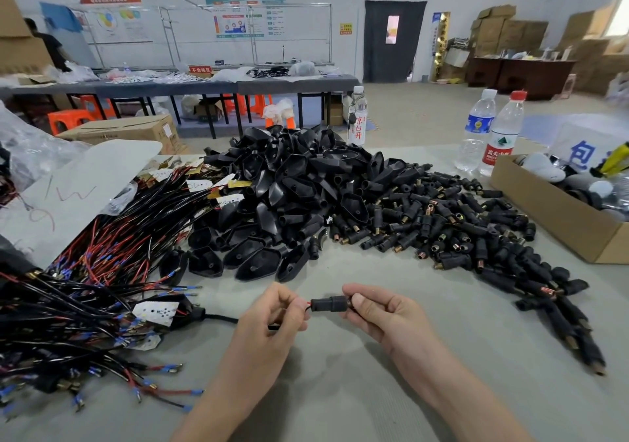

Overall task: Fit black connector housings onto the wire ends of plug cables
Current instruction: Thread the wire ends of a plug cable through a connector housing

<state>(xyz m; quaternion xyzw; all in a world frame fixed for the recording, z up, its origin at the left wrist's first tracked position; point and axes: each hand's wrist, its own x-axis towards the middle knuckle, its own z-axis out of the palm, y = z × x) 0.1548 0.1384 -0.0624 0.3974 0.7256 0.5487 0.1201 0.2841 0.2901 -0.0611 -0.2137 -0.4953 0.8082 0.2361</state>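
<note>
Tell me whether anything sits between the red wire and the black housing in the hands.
Nothing visible does. The left hand pinches the red wire right at the left end of the black connector housing, which the right hand grips by its other end. The wire tip itself is hidden.

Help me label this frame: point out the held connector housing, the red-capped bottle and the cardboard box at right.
connector housing (328, 304): head view, middle of its black body.
red-capped bottle (496, 152): head view, its red label.
cardboard box (544, 200): head view, its near side wall.
</note>
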